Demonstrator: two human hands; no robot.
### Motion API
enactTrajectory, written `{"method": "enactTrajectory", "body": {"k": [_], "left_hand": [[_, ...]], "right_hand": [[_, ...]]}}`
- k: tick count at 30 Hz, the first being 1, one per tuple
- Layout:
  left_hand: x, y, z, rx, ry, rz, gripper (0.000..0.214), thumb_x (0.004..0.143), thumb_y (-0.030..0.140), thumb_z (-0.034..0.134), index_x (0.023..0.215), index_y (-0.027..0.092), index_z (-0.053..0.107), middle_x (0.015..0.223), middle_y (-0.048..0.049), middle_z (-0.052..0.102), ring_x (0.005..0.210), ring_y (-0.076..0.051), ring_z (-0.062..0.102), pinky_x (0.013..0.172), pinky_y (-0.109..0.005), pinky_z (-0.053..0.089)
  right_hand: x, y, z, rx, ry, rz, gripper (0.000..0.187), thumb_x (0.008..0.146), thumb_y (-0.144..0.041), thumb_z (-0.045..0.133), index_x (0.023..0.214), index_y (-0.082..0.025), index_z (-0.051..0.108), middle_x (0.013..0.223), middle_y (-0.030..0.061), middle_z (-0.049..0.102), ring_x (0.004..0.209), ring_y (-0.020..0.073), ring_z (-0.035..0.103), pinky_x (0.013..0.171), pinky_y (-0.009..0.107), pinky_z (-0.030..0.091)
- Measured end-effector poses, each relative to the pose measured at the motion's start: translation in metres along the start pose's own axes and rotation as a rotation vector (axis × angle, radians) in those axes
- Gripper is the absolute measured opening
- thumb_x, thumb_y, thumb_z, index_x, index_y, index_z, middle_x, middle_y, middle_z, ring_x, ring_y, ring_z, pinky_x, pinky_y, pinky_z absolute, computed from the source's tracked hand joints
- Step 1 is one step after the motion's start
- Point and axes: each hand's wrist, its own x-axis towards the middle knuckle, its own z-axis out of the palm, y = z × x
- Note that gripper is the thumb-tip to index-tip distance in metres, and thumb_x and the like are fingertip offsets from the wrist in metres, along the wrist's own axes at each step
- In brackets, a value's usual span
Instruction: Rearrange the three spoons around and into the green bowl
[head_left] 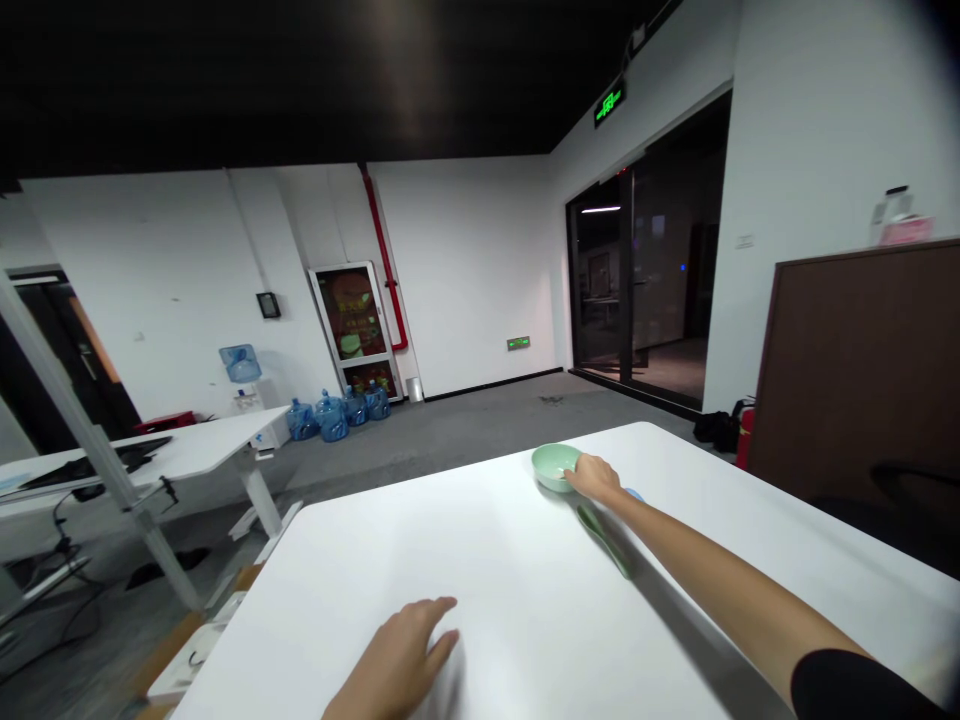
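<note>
A light green bowl [553, 468] sits toward the far edge of the white table [480, 560]. The right side of its rim is pinched by my right hand [596, 478], with the fingers reaching over the inside. Just below the bowl lies a green spoon [604, 542], slanting down to the right beside my right forearm. A small blue thing [634, 494] peeks out behind that wrist, mostly hidden. At the front of the table, my left hand [401, 650] is open, thumb and fingers apart, holding nothing.
Another white desk [232, 435] with dark items stands at the left. Several blue water jugs [331, 415] line the far wall. A brown cabinet [862, 390] rises at the right. Below the table's left edge is an open box [180, 665] with white items.
</note>
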Motion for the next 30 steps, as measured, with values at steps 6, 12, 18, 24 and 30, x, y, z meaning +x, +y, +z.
{"method": "enactTrajectory", "body": {"k": [6, 12, 18, 24, 30], "left_hand": [[0.002, -0.001, 0.0, 0.001, -0.012, -0.001, 0.054, 0.088, 0.06, 0.039, 0.134, 0.032, 0.051, 0.137, -0.0007, 0.056, 0.126, -0.024, 0.049, 0.106, -0.038, 0.038], [0.0, -0.002, 0.0, 0.009, 0.016, 0.027, 0.055, 0.088, 0.059, 0.039, 0.133, 0.03, 0.052, 0.136, -0.0023, 0.057, 0.126, -0.025, 0.05, 0.105, -0.039, 0.038], [-0.005, 0.002, -0.002, 0.01, 0.033, 0.047, 0.056, 0.088, 0.061, 0.037, 0.133, 0.031, 0.052, 0.136, -0.0018, 0.057, 0.127, -0.025, 0.049, 0.104, -0.038, 0.039], [-0.007, 0.002, -0.002, 0.015, 0.042, 0.06, 0.056, 0.088, 0.061, 0.037, 0.133, 0.031, 0.052, 0.136, -0.0018, 0.057, 0.127, -0.025, 0.049, 0.104, -0.038, 0.039], [-0.006, -0.001, 0.001, 0.014, 0.044, 0.055, 0.057, 0.088, 0.062, 0.037, 0.133, 0.031, 0.052, 0.136, -0.0018, 0.057, 0.127, -0.025, 0.049, 0.104, -0.037, 0.038]], "right_hand": [[-0.022, 0.006, -0.035, 0.047, 0.058, -0.032, 0.048, 0.089, -0.051, 0.039, 0.102, -0.017, 0.07, 0.105, 0.0153, 0.069, 0.097, 0.0269, 0.064, 0.074, 0.031, 0.043], [-0.076, 0.034, -0.071, 0.099, 0.079, -0.187, 0.057, 0.09, -0.057, 0.037, 0.122, -0.017, 0.062, 0.117, 0.0139, 0.066, 0.11, 0.0275, 0.059, 0.087, 0.032, 0.041], [-0.127, 0.059, -0.065, 0.105, 0.04, -0.297, 0.063, 0.09, -0.058, 0.039, 0.138, -0.018, 0.048, 0.138, 0.0118, 0.053, 0.125, 0.026, 0.049, 0.101, 0.031, 0.035], [-0.146, 0.068, -0.045, 0.096, -0.015, -0.32, 0.066, 0.09, -0.056, 0.036, 0.142, -0.015, 0.043, 0.143, 0.0126, 0.048, 0.127, 0.0273, 0.047, 0.101, 0.035, 0.036], [-0.147, 0.069, -0.041, 0.105, -0.03, -0.351, 0.062, 0.09, -0.052, 0.039, 0.14, -0.016, 0.045, 0.143, 0.0117, 0.048, 0.127, 0.0269, 0.046, 0.102, 0.035, 0.035]]}}
